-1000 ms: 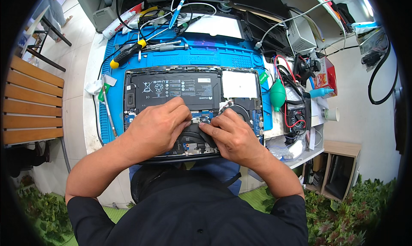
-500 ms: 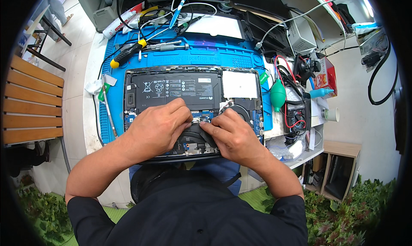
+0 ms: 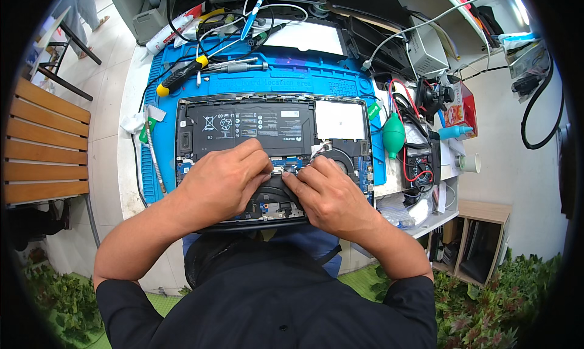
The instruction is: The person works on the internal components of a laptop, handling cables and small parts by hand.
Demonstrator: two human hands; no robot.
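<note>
Black short-sleeved shirt, bare forearms, bare hands (image 3: 277,184)

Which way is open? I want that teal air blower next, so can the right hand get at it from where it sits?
Probably yes. The right hand lies on the opened laptop, and the teal air blower lies just past the laptop's right edge, nothing on top of it.

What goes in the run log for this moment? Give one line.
left hand on opened laptop internals | right hand beside it, fingertips meeting | blue mat underneath | screwdriver idle
</note>
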